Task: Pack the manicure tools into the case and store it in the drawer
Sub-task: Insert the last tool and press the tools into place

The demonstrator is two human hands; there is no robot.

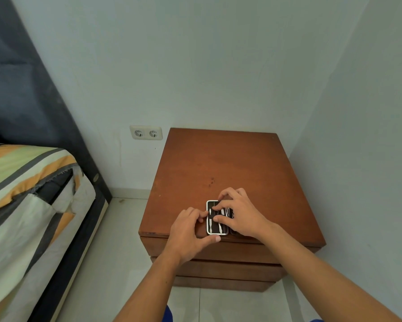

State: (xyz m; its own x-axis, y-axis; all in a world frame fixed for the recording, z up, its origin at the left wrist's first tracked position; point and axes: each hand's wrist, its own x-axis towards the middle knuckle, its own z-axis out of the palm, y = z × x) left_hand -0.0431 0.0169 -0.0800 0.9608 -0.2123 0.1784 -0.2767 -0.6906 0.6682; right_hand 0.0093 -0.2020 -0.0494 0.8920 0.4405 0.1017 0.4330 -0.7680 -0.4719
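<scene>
A small manicure case (215, 225) lies open near the front edge of the brown nightstand (230, 163). Its black lining holds several silver tools under straps. My left hand (190, 231) clasps the case's left edge, thumb along its front side. My right hand (239, 212) rests on top of the case, fingertips pressing on the tools in the middle and hiding the case's right half. The drawers (218, 268) below the top are closed.
The nightstand stands in a corner, walls behind and to the right. A double wall socket (146, 133) sits to its left. A bed (28, 194) with striped bedding fills the left side, with tiled floor (116, 252) between.
</scene>
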